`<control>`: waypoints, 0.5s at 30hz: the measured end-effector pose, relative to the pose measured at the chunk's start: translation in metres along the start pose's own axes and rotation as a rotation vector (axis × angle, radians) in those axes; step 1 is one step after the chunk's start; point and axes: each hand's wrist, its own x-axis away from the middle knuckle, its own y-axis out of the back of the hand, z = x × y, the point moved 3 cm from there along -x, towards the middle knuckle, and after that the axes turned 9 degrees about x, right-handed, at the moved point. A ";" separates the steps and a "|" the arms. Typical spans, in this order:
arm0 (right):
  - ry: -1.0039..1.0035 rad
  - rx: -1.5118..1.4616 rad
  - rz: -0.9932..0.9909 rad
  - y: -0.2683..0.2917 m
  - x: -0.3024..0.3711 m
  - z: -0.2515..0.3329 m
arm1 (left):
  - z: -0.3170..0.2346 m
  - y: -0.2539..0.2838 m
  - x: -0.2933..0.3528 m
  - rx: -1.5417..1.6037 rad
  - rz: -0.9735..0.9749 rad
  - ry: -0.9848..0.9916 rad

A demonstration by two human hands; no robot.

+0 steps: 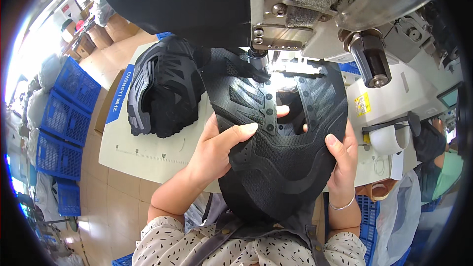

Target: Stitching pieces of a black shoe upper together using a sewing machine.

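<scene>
A black shoe upper with eyelet holes and textured panels is spread between my two hands, below the head of a sewing machine. My left hand grips its left side, thumb on top and a fingertip showing through the middle opening. On the opposite edge my right hand holds it, thumb on the surface and most fingers hidden underneath. The far end of the upper lies by the machine's lit needle area. To the left, a stack of dark shoe uppers rests on the pale table.
The pale work table carries a blue-edged strip along its left side. Blue crates stand stacked on the floor at left. A thread cone holder and another person are at right. A blue crate sits beside my right forearm.
</scene>
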 end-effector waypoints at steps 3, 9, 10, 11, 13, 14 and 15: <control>-0.001 0.050 -0.011 0.006 0.008 -0.002 | 0.002 0.003 0.002 -0.036 -0.058 0.014; -0.015 0.265 0.024 0.017 0.030 -0.001 | 0.016 0.003 0.030 -0.365 -0.151 -0.083; -0.018 0.262 0.024 0.016 0.029 -0.002 | 0.015 0.005 0.029 -0.392 -0.150 -0.089; -0.023 0.270 0.032 0.017 0.026 -0.003 | 0.016 0.006 0.026 -0.391 -0.148 -0.089; -0.027 0.278 0.040 0.018 0.020 -0.004 | 0.016 0.009 0.019 -0.387 -0.178 -0.092; -0.013 0.269 0.044 0.016 0.017 -0.004 | 0.016 0.012 0.016 -0.389 -0.177 -0.092; 0.001 0.260 0.048 0.015 0.013 -0.003 | 0.016 0.014 0.012 -0.417 -0.165 -0.118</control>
